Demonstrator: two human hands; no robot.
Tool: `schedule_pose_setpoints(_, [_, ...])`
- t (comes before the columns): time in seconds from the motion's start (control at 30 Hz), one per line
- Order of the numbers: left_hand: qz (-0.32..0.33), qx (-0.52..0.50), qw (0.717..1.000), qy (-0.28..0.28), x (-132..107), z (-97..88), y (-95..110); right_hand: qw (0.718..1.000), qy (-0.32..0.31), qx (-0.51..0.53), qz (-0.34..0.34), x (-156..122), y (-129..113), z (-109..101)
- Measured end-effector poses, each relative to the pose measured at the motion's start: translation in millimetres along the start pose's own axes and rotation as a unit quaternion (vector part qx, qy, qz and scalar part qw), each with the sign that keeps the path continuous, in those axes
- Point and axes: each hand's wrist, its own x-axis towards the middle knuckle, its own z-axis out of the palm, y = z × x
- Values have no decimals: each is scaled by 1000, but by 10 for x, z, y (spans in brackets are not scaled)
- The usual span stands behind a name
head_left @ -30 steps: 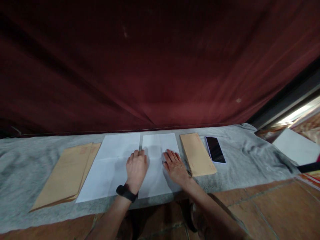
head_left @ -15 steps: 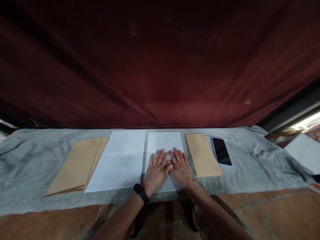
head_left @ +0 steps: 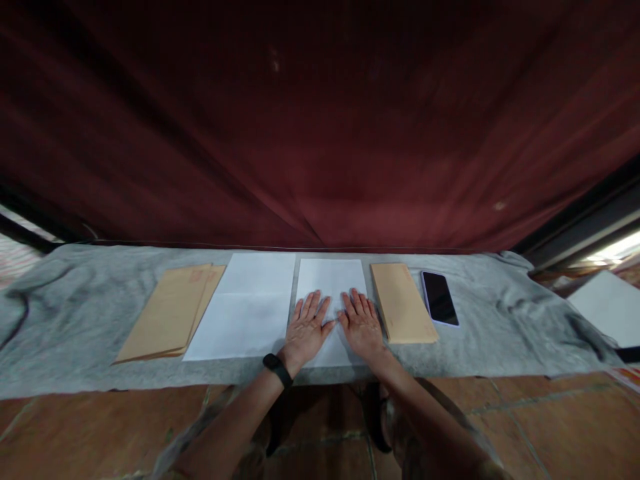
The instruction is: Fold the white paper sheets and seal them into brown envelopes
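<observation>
Both of my hands lie flat, fingers spread, on a narrow white sheet of paper (head_left: 331,279) in the middle of a grey cloth (head_left: 75,313). My left hand (head_left: 307,328), with a black band on its wrist, rests on the sheet's left half. My right hand (head_left: 361,324) presses the right half, thumbs nearly touching. A wider white sheet (head_left: 247,307) with fold creases lies just to the left. A brown envelope stack (head_left: 403,303) lies right of my right hand.
Another pile of brown envelopes (head_left: 173,311) sits at the left of the cloth. A dark phone (head_left: 439,298) lies beside the right envelope stack. A dark red curtain (head_left: 320,120) hangs behind. A white sheet (head_left: 607,308) lies at far right. Brown tiles (head_left: 550,413) are in front.
My left hand moved from the gap between the two sheets onto the narrow sheet and spread flat beside my right hand. The view shifted slightly.
</observation>
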Motion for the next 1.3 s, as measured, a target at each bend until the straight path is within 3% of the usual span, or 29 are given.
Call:
schedule_pose_setpoints(0.13, [-2, 25, 1000, -1, 16, -30, 57, 1000, 4, -12, 2, 4, -13, 17])
schedule_pose_setpoints(0.27, [47, 42, 998, -10, 14, -74, 99, 1000, 8, -18, 3, 5, -9, 37])
schedule_pose_setpoints(0.4, [86, -6, 996, -16, -15, -70, 80, 1000, 4, -23, -4, 8, 12, 52])
schedule_pose_setpoints(1.1, [64, -53, 996, -29, -18, -42, 30, 1000, 11, -18, -20, -73, 171, 20])
schedule_pose_setpoints(1.3, [71, -38, 996, -33, -4, -67, 10, 1000, 6, 15, -6, -60, 79, -85])
